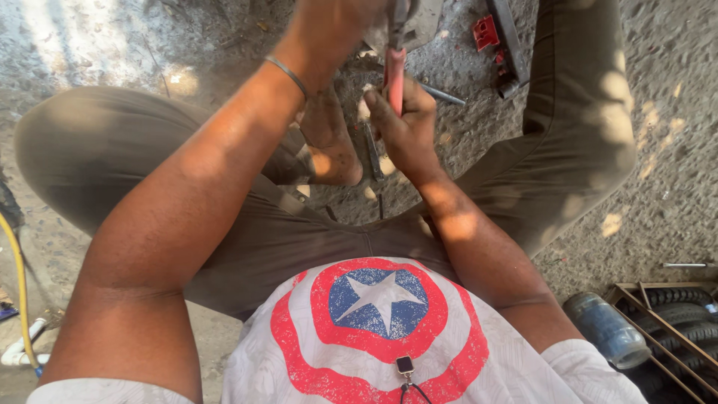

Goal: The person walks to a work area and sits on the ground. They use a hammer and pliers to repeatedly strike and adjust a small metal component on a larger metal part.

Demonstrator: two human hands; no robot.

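Right hand [404,123] is clamped round red-handled metal pliers [395,71] for leverage; left hand [333,22] is curled up top, contents hidden.

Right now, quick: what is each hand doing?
Left hand: at the top edge, mostly cut off; grip cannot be told.
Right hand: closed on the red-handled tool.

Quick count from up here: two hands, left hand [329,30] and right hand [404,123]. One pair of pliers with red handles [395,75]. One metal bangle [288,75]. One red tool [486,31] on the ground. One yellow hose [19,292]. One bluish plastic jar [606,329]. Tyres [684,325] in the rack, at least two, can't tell exactly.
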